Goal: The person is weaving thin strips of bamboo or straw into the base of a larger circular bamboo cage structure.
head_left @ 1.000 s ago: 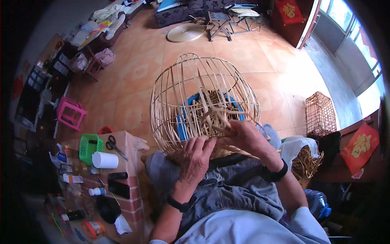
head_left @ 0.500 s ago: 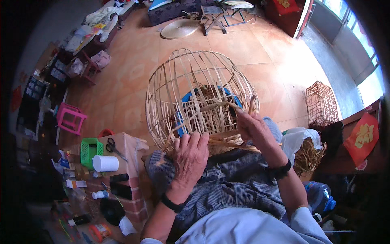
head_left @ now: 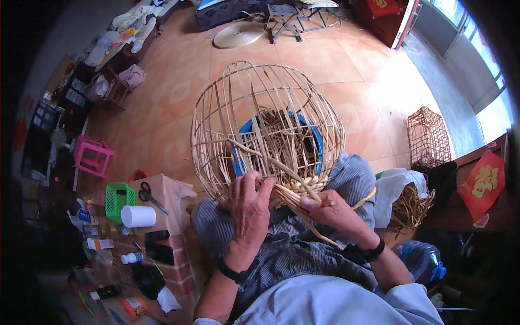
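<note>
An open-ribbed cane or bamboo basket [head_left: 310, 186] rests against my knees, its near edge built up with thick pale plaiting. My left hand [head_left: 249, 208] is closed at that edge, fingers bent over the pale strips there. To its right, my right hand [head_left: 336, 211] pinches a bundle of pale strips [head_left: 292, 198] between thumb and fingers. One long strip [head_left: 260, 155] slants up and left from this hand across the basket's side. Loose strip ends hang over my lap below. Through the ribs shows a blue tub [head_left: 319, 142] with brown strips [head_left: 277, 120] in it.
At left, a covered table [head_left: 176, 225] carries scissors [head_left: 146, 192], a white cup [head_left: 138, 216], a green plastic basket [head_left: 115, 208] and bottles. A pink stool [head_left: 95, 157] stands beyond. On the right are a wire-like crate [head_left: 428, 138], a bag of dry strips [head_left: 411, 203] and a water jug [head_left: 420, 260].
My right hand has come down from above the basket's edge to beside it, drawing strips toward my lap. The long strip now slants across the ribs. My left hand has stayed near the edge.
</note>
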`<state>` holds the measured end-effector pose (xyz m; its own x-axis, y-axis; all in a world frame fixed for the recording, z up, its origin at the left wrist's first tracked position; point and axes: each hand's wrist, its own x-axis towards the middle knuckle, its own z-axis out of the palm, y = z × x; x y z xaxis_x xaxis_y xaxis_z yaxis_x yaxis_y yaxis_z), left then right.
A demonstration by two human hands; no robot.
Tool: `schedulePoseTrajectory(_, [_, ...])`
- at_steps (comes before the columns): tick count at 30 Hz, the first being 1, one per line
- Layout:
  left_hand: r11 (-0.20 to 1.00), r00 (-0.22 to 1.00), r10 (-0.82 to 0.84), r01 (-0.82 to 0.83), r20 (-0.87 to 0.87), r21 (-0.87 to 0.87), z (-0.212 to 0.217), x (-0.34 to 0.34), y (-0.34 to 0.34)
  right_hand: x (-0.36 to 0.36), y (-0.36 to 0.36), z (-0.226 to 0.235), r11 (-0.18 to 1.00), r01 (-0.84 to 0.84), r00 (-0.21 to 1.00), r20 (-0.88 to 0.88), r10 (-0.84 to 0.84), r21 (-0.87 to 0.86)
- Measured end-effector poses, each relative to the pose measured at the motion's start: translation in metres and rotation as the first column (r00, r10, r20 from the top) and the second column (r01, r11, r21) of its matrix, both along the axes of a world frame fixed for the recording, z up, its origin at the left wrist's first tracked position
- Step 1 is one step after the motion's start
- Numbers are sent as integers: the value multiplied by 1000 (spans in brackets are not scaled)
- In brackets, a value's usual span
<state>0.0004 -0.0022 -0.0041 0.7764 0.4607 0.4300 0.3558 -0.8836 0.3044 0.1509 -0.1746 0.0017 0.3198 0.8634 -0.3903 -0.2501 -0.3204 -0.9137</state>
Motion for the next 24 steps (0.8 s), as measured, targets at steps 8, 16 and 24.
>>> schedulePoseTrajectory(8, [946, 990, 1, 45, 142, -321, -8, -16, 5, 10, -35, -52, 992, -10, 943, -328, 52, 128])
schedulePoseTrajectory(16, [917, 984, 65, 5, 163, -399, 8, -30, 6, 17, -38, -42, 999, -28, 964, -266, 19, -28])
schedulePoseTrajectory(24, [965, 992, -12, 43, 122, -258, 6, -33, 18, 55, -94, -87, 706, 648, 679, -636, -367, 286])
